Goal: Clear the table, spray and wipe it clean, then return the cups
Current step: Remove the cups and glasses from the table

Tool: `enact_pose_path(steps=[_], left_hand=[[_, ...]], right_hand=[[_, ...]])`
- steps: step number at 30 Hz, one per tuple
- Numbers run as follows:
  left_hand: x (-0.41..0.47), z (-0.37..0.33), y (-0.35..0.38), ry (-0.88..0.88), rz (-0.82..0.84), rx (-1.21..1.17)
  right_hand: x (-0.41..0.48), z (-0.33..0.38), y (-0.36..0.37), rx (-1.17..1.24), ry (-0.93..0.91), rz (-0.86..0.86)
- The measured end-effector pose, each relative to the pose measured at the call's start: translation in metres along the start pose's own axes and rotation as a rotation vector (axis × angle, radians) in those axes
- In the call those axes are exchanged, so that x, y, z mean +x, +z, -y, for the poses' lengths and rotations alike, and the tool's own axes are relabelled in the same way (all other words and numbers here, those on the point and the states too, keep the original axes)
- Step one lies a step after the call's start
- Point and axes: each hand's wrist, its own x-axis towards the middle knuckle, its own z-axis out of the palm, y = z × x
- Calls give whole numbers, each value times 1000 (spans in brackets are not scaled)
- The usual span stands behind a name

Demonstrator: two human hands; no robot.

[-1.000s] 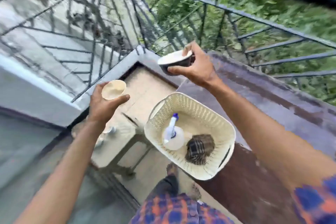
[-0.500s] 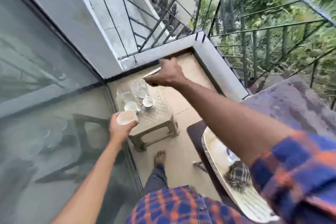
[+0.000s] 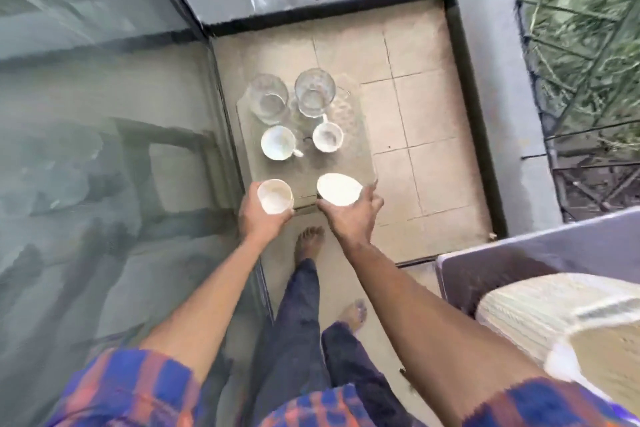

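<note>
A small beige plastic table stands on the balcony floor beside a glass door. On it are two clear glasses at the far end and two white cups behind them. My left hand holds a white cup over the table's near left corner. My right hand grips a white bowl over the near right corner.
A glass door runs along the left. A grey ledge with a metal railing bounds the balcony. A cream woven basket sits on a dark surface at the right. My bare feet stand near the table.
I have turned from the basket to face the small table. Both hands have come down over its near end, still holding the cup and the bowl.
</note>
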Motion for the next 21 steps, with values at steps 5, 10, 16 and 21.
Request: enact_pose_path(steps=[5, 10, 16, 21], left_hand=[[33, 10, 19, 164, -13, 46], [36, 24, 35, 222, -62, 66], [42, 31, 40, 294, -93, 70], [52, 27, 38, 297, -123, 71]], right_hand=[[44, 0, 22, -108, -202, 35], [58, -12, 27, -178, -338, 44], [63, -28, 29, -218, -413, 42], [65, -27, 33, -228, -454, 43]])
